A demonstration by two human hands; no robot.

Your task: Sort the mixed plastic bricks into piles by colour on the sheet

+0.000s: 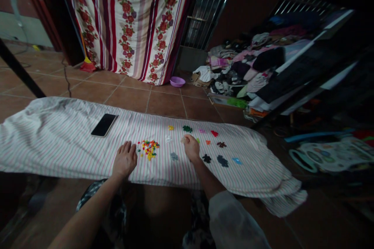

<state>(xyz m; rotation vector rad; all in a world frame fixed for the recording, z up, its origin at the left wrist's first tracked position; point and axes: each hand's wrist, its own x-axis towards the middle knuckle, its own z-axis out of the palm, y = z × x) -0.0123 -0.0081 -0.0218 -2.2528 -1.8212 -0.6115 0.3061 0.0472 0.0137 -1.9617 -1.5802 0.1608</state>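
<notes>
My left hand (125,159) lies flat on the striped cloth, fingers stretched out, just left of a mixed pile of small coloured pieces (149,148), mostly yellow, orange and red. With its fingers bent together, my right hand (191,148) is over a small beige cluster (184,140); whether a piece is pinched in it is hidden. Around it lie little single-colour groups: white pieces (168,139), grey pieces (174,156), dark green pieces (187,128), yellow pieces (171,127), black pieces (207,158), dark grey pieces (222,160), brown pieces (221,144) and red pieces (214,133).
Left of the pile, a phone (104,125) rests on the striped cloth (64,140). Light blue pieces (237,160) are at the far right of the groups. Beyond stand a flowered curtain (125,27), a purple basin (177,81) and heaped clothes (242,62).
</notes>
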